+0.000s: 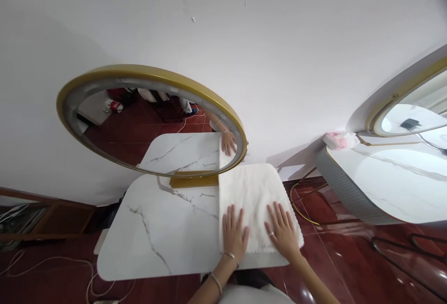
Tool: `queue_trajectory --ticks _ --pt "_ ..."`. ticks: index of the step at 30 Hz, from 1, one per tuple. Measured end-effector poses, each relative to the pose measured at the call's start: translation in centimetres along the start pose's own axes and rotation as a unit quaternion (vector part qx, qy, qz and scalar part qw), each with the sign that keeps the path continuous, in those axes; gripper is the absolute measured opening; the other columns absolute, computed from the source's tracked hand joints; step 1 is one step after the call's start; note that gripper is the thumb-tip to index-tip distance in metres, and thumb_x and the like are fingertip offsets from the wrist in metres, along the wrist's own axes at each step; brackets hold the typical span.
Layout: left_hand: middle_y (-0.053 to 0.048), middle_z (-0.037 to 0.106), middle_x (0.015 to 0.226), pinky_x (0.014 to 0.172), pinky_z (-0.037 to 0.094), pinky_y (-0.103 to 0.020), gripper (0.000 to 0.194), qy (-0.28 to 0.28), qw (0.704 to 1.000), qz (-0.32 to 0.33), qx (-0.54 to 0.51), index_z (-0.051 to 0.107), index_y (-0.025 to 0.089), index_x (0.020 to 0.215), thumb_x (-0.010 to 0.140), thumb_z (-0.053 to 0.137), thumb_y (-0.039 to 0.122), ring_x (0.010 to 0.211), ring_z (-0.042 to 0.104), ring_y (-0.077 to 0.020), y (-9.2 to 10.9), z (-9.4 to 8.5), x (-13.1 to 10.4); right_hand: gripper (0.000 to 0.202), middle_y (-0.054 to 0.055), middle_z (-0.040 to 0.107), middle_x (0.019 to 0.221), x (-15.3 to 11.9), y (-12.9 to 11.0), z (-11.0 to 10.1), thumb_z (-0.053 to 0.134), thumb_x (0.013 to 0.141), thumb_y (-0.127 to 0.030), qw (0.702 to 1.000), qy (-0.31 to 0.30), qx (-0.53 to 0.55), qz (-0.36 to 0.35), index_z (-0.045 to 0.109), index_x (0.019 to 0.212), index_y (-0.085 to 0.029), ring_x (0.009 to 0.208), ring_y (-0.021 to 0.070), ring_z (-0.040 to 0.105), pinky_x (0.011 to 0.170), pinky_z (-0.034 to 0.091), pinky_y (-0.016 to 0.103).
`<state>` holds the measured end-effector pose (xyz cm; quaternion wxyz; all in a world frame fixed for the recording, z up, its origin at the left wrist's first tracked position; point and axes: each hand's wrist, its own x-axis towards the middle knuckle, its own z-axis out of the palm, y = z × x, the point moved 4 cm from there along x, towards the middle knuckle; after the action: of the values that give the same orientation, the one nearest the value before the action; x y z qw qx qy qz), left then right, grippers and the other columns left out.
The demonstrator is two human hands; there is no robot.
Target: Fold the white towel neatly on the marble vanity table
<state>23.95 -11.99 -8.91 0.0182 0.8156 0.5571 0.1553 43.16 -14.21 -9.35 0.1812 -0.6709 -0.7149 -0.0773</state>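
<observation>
A white cloth (249, 187) with a scalloped edge lies spread over the right part of a white marble-patterned tabletop (164, 229). My left hand (234, 236) rests flat on the cloth near its left edge, fingers spread. Flat on the cloth's right side lies my right hand (282, 232), its fingers also apart, with a ring on one finger. Small wrinkles show in the cloth between and above the hands. Neither hand grips anything.
A gold-framed oval mirror (153, 72) stands on a gold base (193, 180) at the table's back. To the right is a second marble-patterned table (391, 187) with a pink tissue pack (338, 140) and another mirror (419, 90). White cables (56, 258) trail across the red floor at left.
</observation>
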Motion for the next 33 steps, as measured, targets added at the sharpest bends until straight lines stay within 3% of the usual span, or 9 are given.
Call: queue_trajectory --ticks 3,6,8,11,13,16,22,28,33 --pt "-0.006 0.021 0.156 0.112 0.031 -0.047 0.06 -0.008 1.0 -0.014 -0.002 0.026 0.029 0.148 0.091 0.045 0.033 0.143 0.022 -0.0259 0.1 -0.9 -3.8 0.065 0.011 0.025 0.154 -3.1 -1.6 -0.7 0.033 0.095 -0.045 1.0 -0.008 0.009 -0.006 0.013 0.152 -0.021 0.141 0.0293 0.023 0.111 0.024 0.05" --pt "-0.007 0.028 0.153 0.11 0.035 -0.048 0.056 -0.009 0.999 -0.032 -0.022 0.037 0.029 0.143 0.088 0.049 0.031 0.14 0.029 -0.0274 -0.5 -1.0 -5.0 0.062 0.011 0.032 0.151 -4.3 -2.0 -0.8 0.035 0.094 -0.048 1.0 0.004 0.025 -0.011 0.023 0.149 -0.021 0.137 0.03 0.03 0.108 0.028 0.051" --pt "-0.009 0.034 0.15 0.108 0.038 -0.046 0.049 -0.004 0.998 -0.048 -0.041 0.047 0.027 0.136 0.087 0.048 0.026 0.137 0.034 -0.0271 -1.1 -0.9 -3.6 0.055 0.011 0.043 0.142 -3.9 -1.3 -0.6 0.037 0.093 -0.05 0.998 0.02 0.053 0.0 0.036 0.141 -0.022 0.13 0.0291 0.04 0.103 0.035 0.048" --pt "-0.01 0.03 0.152 0.111 0.035 -0.046 0.046 0.006 0.997 -0.05 -0.057 0.049 0.024 0.134 0.089 0.043 0.02 0.14 0.029 -0.0268 -1.7 -0.8 0.8 0.044 0.012 0.057 0.121 -1.4 0.3 -0.2 0.038 0.094 -0.051 0.994 0.043 0.092 0.034 0.051 0.123 -0.02 0.113 0.0273 0.052 0.094 0.044 0.044" --pt "-0.01 0.02 0.156 0.113 0.03 -0.05 0.051 0.01 0.996 -0.057 -0.061 0.04 0.023 0.141 0.09 0.044 0.024 0.144 0.018 -0.0292 -2.2 -0.5 4.0 0.046 0.014 0.057 0.119 0.7 1.1 0.2 0.036 0.094 -0.051 0.992 0.062 0.103 0.037 0.051 0.123 -0.018 0.114 0.0278 0.051 0.095 0.044 0.044" --pt "-0.009 0.012 0.158 0.115 0.025 -0.051 0.061 0.009 0.992 -0.112 -0.064 0.032 0.022 0.146 0.089 0.049 0.034 0.145 0.009 -0.0316 -3.1 0.4 6.9 0.058 0.017 0.042 0.14 3.4 1.3 1.2 0.028 0.095 -0.053 0.993 0.076 0.088 0.013 0.037 0.139 -0.016 0.133 0.0311 0.035 0.103 0.037 0.048" --pt "-0.006 0.006 0.159 0.116 0.024 -0.048 0.063 0.025 0.989 -0.138 -0.052 0.033 0.025 0.146 0.087 0.052 0.038 0.145 0.009 -0.0322 -4.3 1.6 6.7 0.066 0.015 0.021 0.154 4.4 0.4 3.3 0.02 0.097 -0.051 0.998 0.048 0.03 0.015 0.005 0.152 -0.02 0.142 0.0308 0.019 0.111 0.026 0.051" --pt "-0.003 0.003 0.159 0.114 0.028 -0.048 0.066 0.048 0.991 -0.122 -0.036 0.027 0.028 0.148 0.088 0.051 0.037 0.145 0.01 -0.0312 -6.6 0.9 5.7 0.063 0.014 0.023 0.153 4.2 -1.8 3.3 0.028 0.095 -0.051 0.999 0.037 0.035 0.021 0.019 0.151 -0.022 0.138 0.0312 0.026 0.108 0.031 0.05" --pt "-0.005 0.009 0.158 0.116 0.021 -0.051 0.068 0.017 0.996 -0.081 -0.02 0.021 0.025 0.15 0.087 0.047 0.029 0.145 0.008 -0.027 -8.9 0.0 5.5 0.059 0.013 0.033 0.147 6.9 -4.1 4.2 0.035 0.094 -0.052 0.997 0.027 0.064 0.032 0.031 0.147 -0.025 0.132 0.0302 0.034 0.102 0.039 0.045"
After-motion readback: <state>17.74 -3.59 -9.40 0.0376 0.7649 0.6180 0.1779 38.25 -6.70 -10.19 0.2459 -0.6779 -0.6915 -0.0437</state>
